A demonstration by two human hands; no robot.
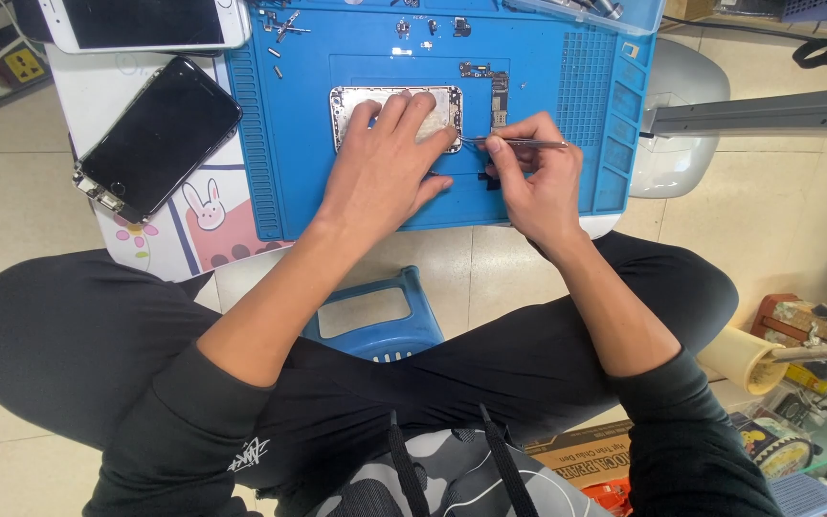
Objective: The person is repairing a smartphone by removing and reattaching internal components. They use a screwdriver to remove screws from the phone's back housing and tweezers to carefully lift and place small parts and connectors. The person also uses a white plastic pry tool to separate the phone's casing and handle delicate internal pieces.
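An opened silver phone housing (pixel 351 101) lies on a blue repair mat (pixel 299 182). My left hand (pixel 385 168) rests flat on the housing and pins it down, fingers spread over its right half. Just to the right, my right hand (pixel 528 182) pinches metal tweezers (pixel 519 144), whose tips point left at the housing's right edge. A small circuit board (pixel 497 91) lies on the mat just above the tweezers.
Small screws and metal parts (pixel 279 24) are scattered along the mat's top. A black phone screen (pixel 157 139) and a white phone (pixel 141 21) lie to the left. A blue stool (pixel 375 316) stands between my knees. Tools and boxes (pixel 796 383) crowd the lower right.
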